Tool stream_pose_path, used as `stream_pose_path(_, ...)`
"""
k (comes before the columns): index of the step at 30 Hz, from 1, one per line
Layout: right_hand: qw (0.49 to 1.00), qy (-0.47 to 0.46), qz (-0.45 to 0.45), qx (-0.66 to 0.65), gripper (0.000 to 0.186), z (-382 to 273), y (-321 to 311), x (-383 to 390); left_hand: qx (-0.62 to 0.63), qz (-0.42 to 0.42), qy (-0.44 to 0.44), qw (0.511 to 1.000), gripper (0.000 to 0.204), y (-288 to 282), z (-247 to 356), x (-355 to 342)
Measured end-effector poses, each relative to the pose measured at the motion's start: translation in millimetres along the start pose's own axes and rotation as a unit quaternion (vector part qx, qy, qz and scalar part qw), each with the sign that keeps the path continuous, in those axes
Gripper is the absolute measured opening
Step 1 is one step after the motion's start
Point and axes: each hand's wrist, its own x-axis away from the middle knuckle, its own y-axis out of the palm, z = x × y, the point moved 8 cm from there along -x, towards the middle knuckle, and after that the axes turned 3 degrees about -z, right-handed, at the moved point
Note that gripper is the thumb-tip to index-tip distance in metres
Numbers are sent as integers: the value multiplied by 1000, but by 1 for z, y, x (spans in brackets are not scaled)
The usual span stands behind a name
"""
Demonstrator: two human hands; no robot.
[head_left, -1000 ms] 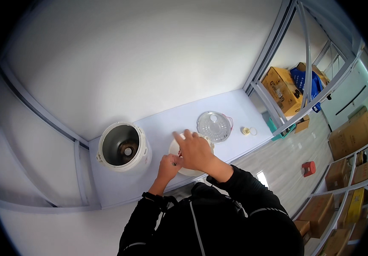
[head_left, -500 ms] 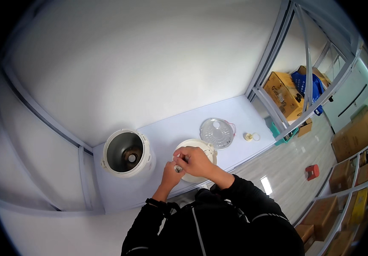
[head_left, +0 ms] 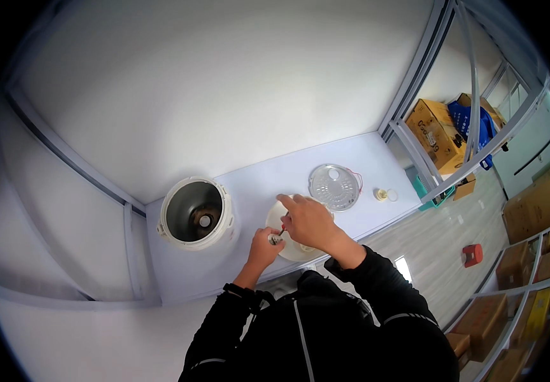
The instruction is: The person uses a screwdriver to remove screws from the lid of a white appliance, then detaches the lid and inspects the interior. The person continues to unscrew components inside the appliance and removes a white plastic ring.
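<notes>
My left hand point(head_left: 263, 249) is closed around a small whitish round part point(head_left: 275, 240) with something dark in its middle. Over it, my right hand point(head_left: 311, 224) grips a slim tool with a bit of red and a dark shaft point(head_left: 282, 228), which looks like a screwdriver. Its tip points at the small part; most of the handle is hidden in my palm. Beneath both hands lies a white round lid point(head_left: 297, 253), partly covered by them. To the left stands a white rice cooker body point(head_left: 229, 224), open at the top, with a grey metal inside.
A perforated silver disc point(head_left: 334, 188) with a red cord lies beyond my right hand on the pale table point(head_left: 268, 170). A small yellowish piece with a clear ring point(head_left: 382, 195) sits near the right end. Metal frame posts point(head_left: 415, 70) edge the table. Cardboard boxes point(head_left: 437, 134) stand farther right.
My right hand has shifted up and right, away from my left fingers, and the red-and-dark tool now shows between them. The whole view has swung slightly.
</notes>
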Motion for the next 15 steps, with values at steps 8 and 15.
stream_pose_path(8,997,-5,-58,-42,35,-11,4,-3,-20,2,-11,1000,38,4,-10,-1)
stream_pose_path(15,966,12,4,-257,32,-8,5,4,-15,4,3,1000,37,0,2,2)
